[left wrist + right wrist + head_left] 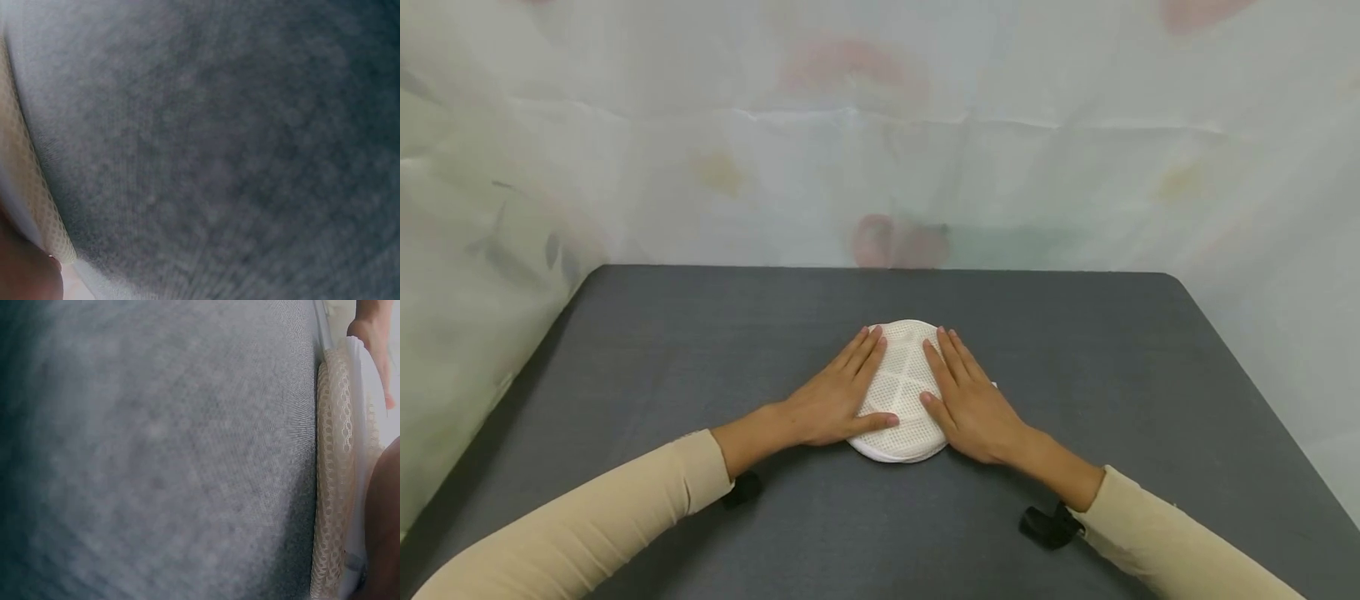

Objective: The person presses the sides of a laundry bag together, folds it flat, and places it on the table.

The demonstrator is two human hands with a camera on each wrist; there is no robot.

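The round white mesh-textured fabric pad (901, 392) is lying flat at the centre of the dark grey cloth-covered table (625, 350). The left hand (835, 398) is resting palm-down on the pad's left half, its fingers (863, 357) extended straight and grasping nothing, with the thumb lying across the pad's near portion. The right hand (973, 402) is pressing flat on the pad's right half, fingers likewise straight and released. Both hands are touching the pad, one on each side. Beige long sleeves (610, 517) are covering both forearms. In the right wrist view, the pad's layered mesh edge (331, 481) is sitting directly on the grey table surface (156, 456).
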